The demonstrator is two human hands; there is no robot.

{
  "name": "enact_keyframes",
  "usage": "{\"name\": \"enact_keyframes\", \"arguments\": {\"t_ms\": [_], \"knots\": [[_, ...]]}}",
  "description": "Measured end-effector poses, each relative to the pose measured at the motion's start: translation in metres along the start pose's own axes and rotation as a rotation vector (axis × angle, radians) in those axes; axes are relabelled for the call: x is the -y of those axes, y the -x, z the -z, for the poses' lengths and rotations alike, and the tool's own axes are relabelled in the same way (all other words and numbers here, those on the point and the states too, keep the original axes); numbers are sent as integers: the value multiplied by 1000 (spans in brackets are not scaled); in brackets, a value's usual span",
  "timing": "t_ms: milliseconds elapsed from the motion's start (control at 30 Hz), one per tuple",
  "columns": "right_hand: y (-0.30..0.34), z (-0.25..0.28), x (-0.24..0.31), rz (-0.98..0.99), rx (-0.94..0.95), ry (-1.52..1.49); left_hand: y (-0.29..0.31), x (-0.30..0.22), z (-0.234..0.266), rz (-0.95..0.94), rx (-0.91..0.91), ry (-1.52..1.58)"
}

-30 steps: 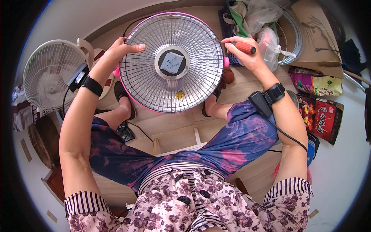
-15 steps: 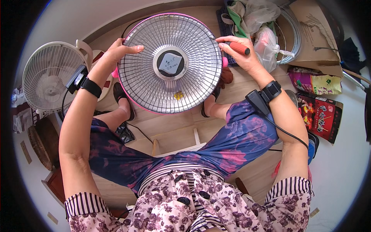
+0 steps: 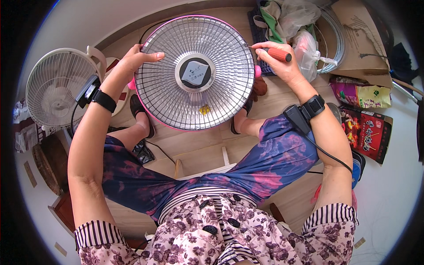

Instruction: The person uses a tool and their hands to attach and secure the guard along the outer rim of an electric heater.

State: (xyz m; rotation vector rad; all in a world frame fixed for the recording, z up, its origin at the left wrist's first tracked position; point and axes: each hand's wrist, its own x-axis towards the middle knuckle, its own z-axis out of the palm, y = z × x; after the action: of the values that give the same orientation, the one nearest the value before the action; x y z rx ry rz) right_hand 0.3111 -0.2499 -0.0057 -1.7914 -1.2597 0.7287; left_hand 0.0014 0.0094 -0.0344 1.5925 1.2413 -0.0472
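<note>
A round dish heater (image 3: 176,104) with a pink rim, silvery reflector and dark wire guard stands upright between my feet. My left hand (image 3: 138,59) grips its upper left edge, thumb lying over the guard and fingers behind the rim. In my right hand (image 3: 276,62) is a screwdriver (image 3: 279,54) with a red handle and black end, pinched between thumb and fingers. Its thin shaft points left at the heater's upper right rim; whether the tip touches a screw there is too small to tell. A pink knob (image 3: 258,71) sticks out just below that spot.
A white fan (image 3: 57,88) stands at the left. Plastic bags (image 3: 304,48), a coil of wire (image 3: 333,39) and a cardboard box (image 3: 360,39) crowd the far right. Colourful packets (image 3: 366,132) lie below them. A dark cable (image 3: 161,152) runs over the floor.
My right hand and the screwdriver have shifted slightly right, away from the heater's rim, so more of the shaft shows. My left hand and the heater have stayed in place.
</note>
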Motion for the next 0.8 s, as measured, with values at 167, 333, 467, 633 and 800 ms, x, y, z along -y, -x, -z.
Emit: {"name": "enact_keyframes", "arguments": {"t_ms": [167, 333, 467, 633, 800], "knots": [[3, 3, -1, -18, 16, 31, 5, -5, -3, 9, 36, 61], [3, 1, -1, -23, -6, 10, 0, 2, -2, 3, -13, 29], [6, -2, 3, -35, -33, 9, 4, -3, -3, -10, -11, 13], [10, -8, 19, 25, -46, 162, 8, -6, -3, -17, 1, 42], [10, -9, 13, 51, -67, 164, 5, -5, -2, -8, 24, 39]]}}
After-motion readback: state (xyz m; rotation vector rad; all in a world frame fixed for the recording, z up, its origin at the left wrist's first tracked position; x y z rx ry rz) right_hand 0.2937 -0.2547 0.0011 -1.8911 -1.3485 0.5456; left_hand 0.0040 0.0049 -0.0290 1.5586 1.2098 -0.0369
